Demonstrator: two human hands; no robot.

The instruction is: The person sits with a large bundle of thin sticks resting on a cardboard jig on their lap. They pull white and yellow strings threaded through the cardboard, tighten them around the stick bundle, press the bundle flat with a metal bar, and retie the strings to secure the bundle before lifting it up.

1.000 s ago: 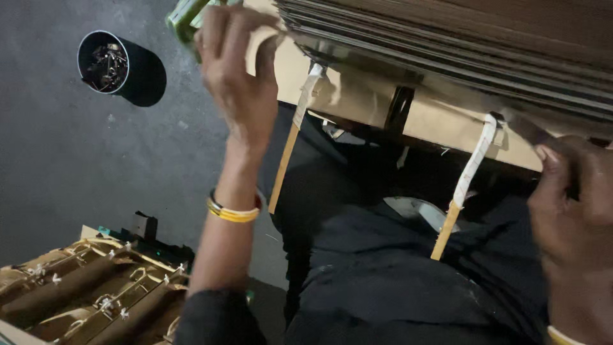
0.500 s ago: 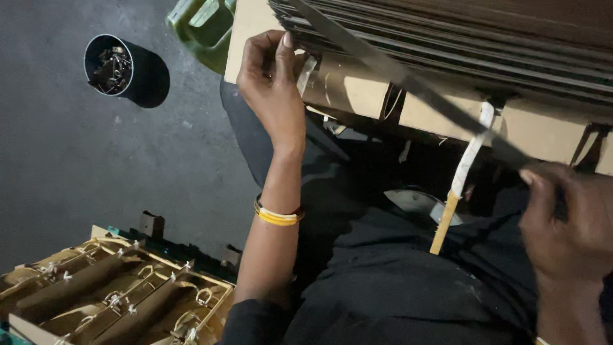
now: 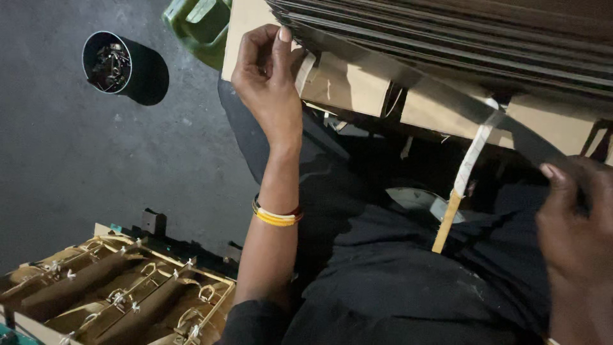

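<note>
My left hand (image 3: 268, 83) is raised, its thumb and fingers pinching one end of a long thin grey strip (image 3: 447, 96). That strip runs diagonally down to my right hand (image 3: 575, 230), which grips its other end. Behind the strip lies a stack of flat brown cardboard sheets (image 3: 472, 38) with tan panels (image 3: 345, 83) below it. A white and yellow tape band (image 3: 460, 191) hangs from the strip over my dark-clothed lap (image 3: 383, 281). Yellow bangles (image 3: 276, 216) circle my left wrist.
A black round tin (image 3: 108, 61) holding several small metal clips stands on the grey floor at upper left. A green container (image 3: 198, 25) sits by the cardboard. At lower left is a box (image 3: 115, 287) of brown pieces fitted with wire clips.
The left hand has dropped lower and moved right along the stack's edge. The strip has been pulled out from the stack and is stretched between both hands.
</note>
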